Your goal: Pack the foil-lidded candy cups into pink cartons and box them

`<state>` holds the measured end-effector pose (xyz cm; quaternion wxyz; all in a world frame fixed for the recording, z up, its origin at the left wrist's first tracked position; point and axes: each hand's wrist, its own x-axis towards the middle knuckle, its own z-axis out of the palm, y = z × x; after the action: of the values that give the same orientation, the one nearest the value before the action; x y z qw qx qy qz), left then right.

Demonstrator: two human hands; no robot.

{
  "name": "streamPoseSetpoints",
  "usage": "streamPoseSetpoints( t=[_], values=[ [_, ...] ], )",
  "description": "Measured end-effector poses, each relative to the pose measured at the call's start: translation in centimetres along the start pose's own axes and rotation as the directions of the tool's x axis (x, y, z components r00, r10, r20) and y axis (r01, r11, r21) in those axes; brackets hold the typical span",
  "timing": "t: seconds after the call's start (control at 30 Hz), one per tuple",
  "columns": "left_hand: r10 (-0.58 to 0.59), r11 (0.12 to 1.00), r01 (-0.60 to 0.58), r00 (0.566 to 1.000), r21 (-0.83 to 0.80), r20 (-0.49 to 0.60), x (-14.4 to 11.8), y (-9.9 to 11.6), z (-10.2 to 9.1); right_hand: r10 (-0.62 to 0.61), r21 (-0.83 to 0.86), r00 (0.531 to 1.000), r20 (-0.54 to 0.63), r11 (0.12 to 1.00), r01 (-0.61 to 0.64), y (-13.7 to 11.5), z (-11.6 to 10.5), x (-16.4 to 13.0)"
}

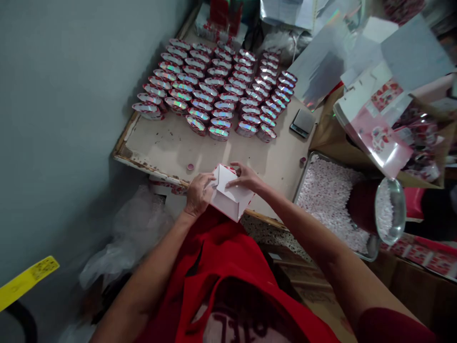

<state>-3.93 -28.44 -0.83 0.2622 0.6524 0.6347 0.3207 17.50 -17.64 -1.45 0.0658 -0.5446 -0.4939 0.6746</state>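
A small cardboard box (232,193), white inside with red print at its edges, is at the table's front edge, its open side facing up. My left hand (200,193) is closed around the box's left side, the thumb and fingers at its rim. My right hand (246,177) reaches over from the right, with fingers on the box's inner face and far edge. Whatever lies under the box is hidden. Beyond my hands, several rows of filled packs (214,90) with shiny tops and red sides stand on the table (164,147).
A small digital scale (303,123) sits right of the packs. Beside it, a metal tray (321,178) holds pale pellets, with a metal bowl (391,212) tilted in it. A cardboard carton (326,128) of printed packaging stands behind. Small round caps (190,166) lie on the table. Left is a wall (64,119).
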Motion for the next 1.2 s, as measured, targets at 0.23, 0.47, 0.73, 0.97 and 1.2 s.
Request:
streamPoseSetpoints(
  t=[0.23,0.47,0.73,0.97,1.2],
  values=[
    [-0.010,0.954,0.002,1.000,0.301,0.027,-0.7,1.5,2.6,0.111,0.360,0.985,0.129,0.921,-0.151,0.3,-1.1,1.7],
    [0.005,0.947,-0.031,0.997,0.320,0.081,-1.4,0.9,3.4,0.117,0.180,0.990,0.082,0.975,-0.130,1.3,-1.0,3.0],
    [-0.020,0.990,0.007,0.996,0.142,0.089,0.8,-0.1,2.2,-0.267,-0.755,0.963,0.033,0.625,0.199,1.2,-0.5,-3.3],
    [-0.402,0.902,0.385,0.914,-0.193,-0.053,-1.3,-3.0,3.2,-0.290,-0.874,0.952,-0.092,0.482,0.062,3.1,2.5,-2.5],
    [-0.581,0.766,0.472,0.800,-0.437,-0.153,-2.0,-1.6,4.2,-0.205,-0.863,0.978,-0.027,0.499,0.080,3.5,4.0,-4.9]
  ],
)
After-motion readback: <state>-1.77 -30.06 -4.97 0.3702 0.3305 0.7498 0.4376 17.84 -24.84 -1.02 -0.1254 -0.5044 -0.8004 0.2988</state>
